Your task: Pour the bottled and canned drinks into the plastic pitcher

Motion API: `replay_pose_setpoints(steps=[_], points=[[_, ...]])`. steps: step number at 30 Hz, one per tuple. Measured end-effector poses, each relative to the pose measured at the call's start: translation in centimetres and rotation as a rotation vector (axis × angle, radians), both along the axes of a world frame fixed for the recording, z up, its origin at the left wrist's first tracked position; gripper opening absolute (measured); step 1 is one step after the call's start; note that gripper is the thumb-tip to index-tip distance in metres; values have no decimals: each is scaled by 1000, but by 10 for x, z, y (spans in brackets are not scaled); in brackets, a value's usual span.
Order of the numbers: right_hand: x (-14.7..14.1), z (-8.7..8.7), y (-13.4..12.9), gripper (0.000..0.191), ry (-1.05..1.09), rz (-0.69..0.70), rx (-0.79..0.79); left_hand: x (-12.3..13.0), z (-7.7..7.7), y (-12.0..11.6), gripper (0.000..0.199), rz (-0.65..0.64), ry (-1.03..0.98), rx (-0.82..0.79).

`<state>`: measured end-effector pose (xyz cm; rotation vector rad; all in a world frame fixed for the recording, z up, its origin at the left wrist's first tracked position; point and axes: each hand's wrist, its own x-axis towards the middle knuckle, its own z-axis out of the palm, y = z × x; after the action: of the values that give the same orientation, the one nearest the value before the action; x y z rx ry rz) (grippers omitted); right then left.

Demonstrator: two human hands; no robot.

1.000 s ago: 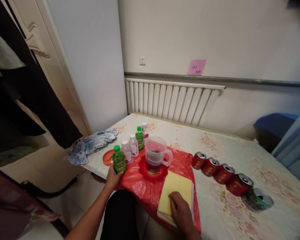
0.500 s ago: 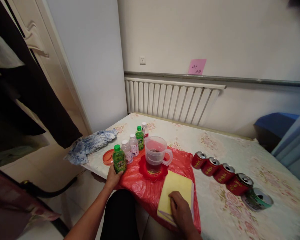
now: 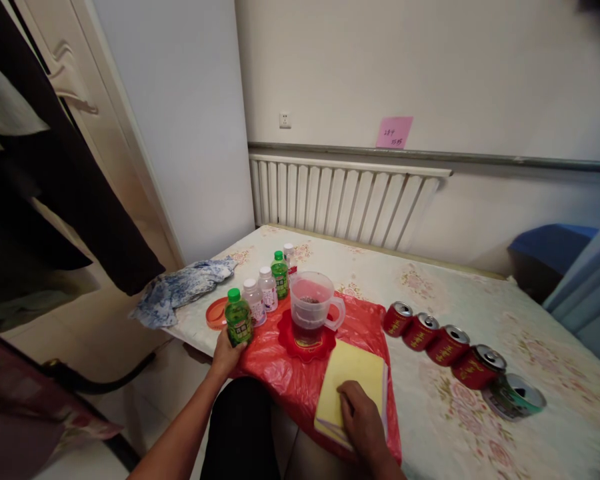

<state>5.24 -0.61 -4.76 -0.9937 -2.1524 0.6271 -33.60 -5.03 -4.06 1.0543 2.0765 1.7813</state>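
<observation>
My left hand [image 3: 229, 357] is wrapped around the lower part of a green-capped drink bottle [image 3: 239, 319], which stands upright at the table's front edge. My right hand [image 3: 359, 415] lies on a yellow notebook [image 3: 360, 363] with its fingers curled in and nothing visible in them. Between the hands, a clear plastic measuring jug [image 3: 313, 310] with dark liquid stands on a red scalloped dish [image 3: 306, 353]. Behind the held bottle runs a row of white-capped bottles [image 3: 267, 290] and a second green-capped bottle [image 3: 280, 275].
A red plastic sheet [image 3: 275, 377] lies under the jug and notebook. Several red cans [image 3: 447, 345] and a green can [image 3: 515, 398] line the right side. An orange lid [image 3: 216, 315] and a blue-patterned cloth [image 3: 185, 290] are at left. A radiator [image 3: 330, 197] stands behind.
</observation>
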Motion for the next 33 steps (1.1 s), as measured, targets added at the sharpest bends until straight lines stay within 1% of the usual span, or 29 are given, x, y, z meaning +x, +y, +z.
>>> replay_pose_setpoints(steps=[4, 8, 11, 14, 16, 17, 19, 21, 24, 25, 27, 28, 30, 33], points=[[1, 1, -1, 17, -12, -2, -7, 3, 4, -3, 55, -1, -14, -4], [2, 0, -1, 19, -7, 7, 0, 9, 12, -6, 55, 33, -37, -36], [2, 1, 0, 20, 0, 17, 13, 13, 18, -10, 54, 101, -50, -83], [1, 1, 1, 20, 20, 30, 27, 18, 24, -21, 49, 197, -51, -145], [2, 1, 1, 21, 37, 42, 36, 27, 26, -29, 46, 240, -40, -182], [2, 1, 1, 21, 44, 46, 37, 35, 26, -32, 45, 242, -29, -197], [2, 1, 1, 22, 52, 50, 32, 60, 24, -36, 40, 175, 2, -219], [3, 2, 1, 22, 68, 47, 26, 93, 19, -35, 33, 22, 43, -234], [3, 4, 0, 23, 114, 44, 5, 148, 10, -29, 25, -248, 127, -245], [3, 5, 0, 23, 131, 44, -6, 165, 8, -26, 25, -325, 162, -245], [3, 9, 1, 24, 156, 40, -27, 193, 3, -21, 32, -436, 233, -246], [3, 10, 1, 24, 165, 36, -33, 203, 2, -19, 35, -474, 267, -247], [5, 13, 1, 25, 178, 20, -36, 215, -1, -14, 38, -523, 331, -252], [12, 15, 1, 27, 208, 1, -46, 219, -6, -8, 36, -551, 407, -261]])
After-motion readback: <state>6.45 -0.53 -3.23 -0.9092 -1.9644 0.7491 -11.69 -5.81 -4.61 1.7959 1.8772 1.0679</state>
